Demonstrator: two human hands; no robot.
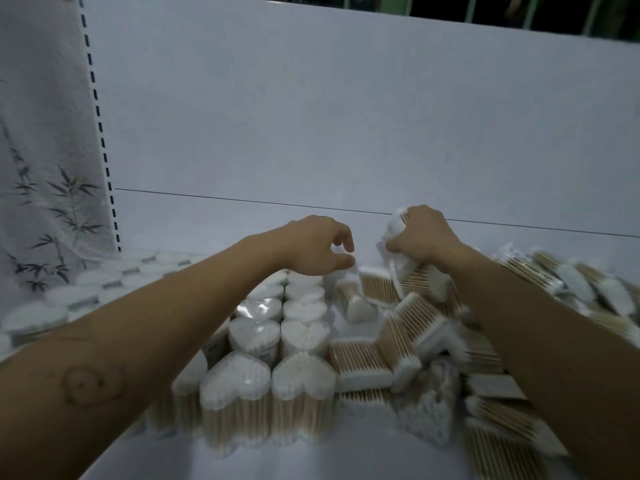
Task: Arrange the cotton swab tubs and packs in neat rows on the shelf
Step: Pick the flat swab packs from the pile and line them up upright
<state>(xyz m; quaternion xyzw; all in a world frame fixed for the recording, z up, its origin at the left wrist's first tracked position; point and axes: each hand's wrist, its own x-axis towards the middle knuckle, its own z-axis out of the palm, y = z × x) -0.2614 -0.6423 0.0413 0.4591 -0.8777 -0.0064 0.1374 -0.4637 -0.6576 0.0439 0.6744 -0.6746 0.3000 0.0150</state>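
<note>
Right hand (422, 233) clutches a swab pack (398, 223), left hand (317, 245) hovers loosely curled, empty, above heart-shaped packs (304, 375); print blurred

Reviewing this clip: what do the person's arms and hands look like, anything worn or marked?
Both forearms are bare: no sleeves, gloves or watch show. The left hand and right hand show no rings. The left forearm bears a faint round outlined mark.

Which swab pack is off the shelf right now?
The pack gripped by the right hand, raised above the jumbled pile; all others rest on the shelf.
</note>
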